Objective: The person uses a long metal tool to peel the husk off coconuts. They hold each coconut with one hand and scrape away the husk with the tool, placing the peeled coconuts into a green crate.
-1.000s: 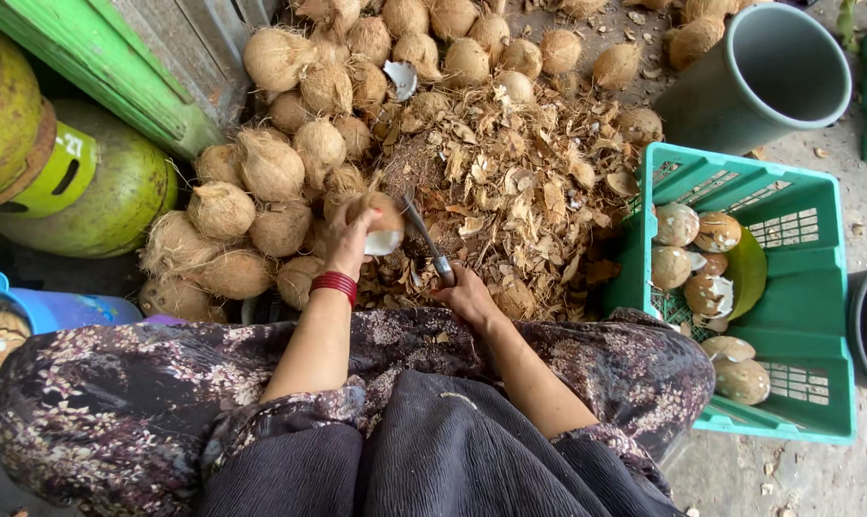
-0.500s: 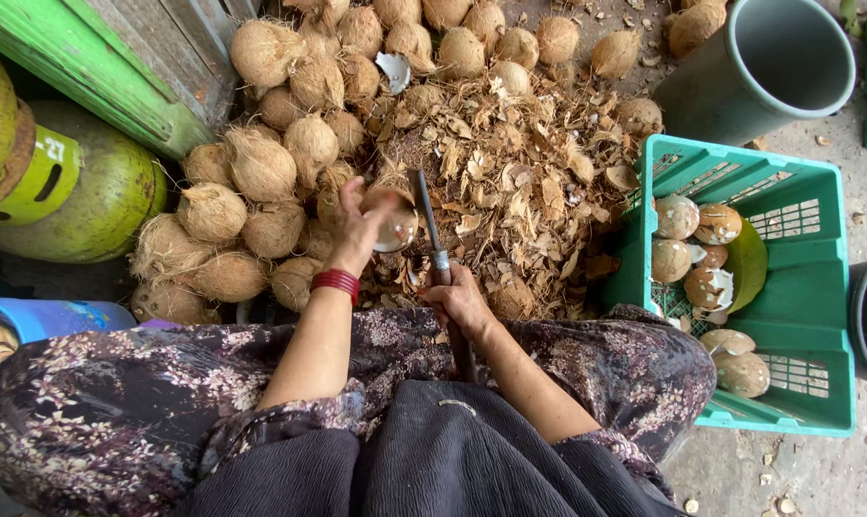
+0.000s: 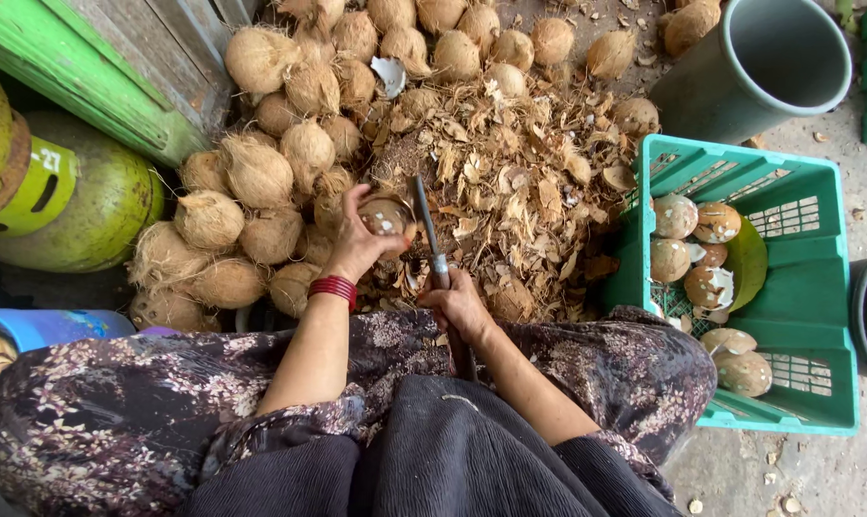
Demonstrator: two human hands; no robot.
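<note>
My left hand [image 3: 354, 241], with a red bangle at the wrist, grips a brown coconut [image 3: 384, 216] that has white patches on it. My right hand [image 3: 459, 306] is closed around the handle of a long knife [image 3: 428, 230] whose blade points away from me and lies against the coconut's right side. Both hands are above a heap of brown husk scraps [image 3: 510, 182], just beyond my knees in patterned cloth.
A pile of fibrous coconuts [image 3: 261, 172] lies to the left and at the back. A green plastic crate [image 3: 797, 316] on the right holds several peeled coconuts [image 3: 692, 239]. A grey bucket [image 3: 759, 67] stands at the back right, a green gas cylinder [image 3: 79, 201] at left.
The knife blade has moved from the left of the coconut to its right side. My left hand has turned the coconut a little. The view has shifted slightly downward.
</note>
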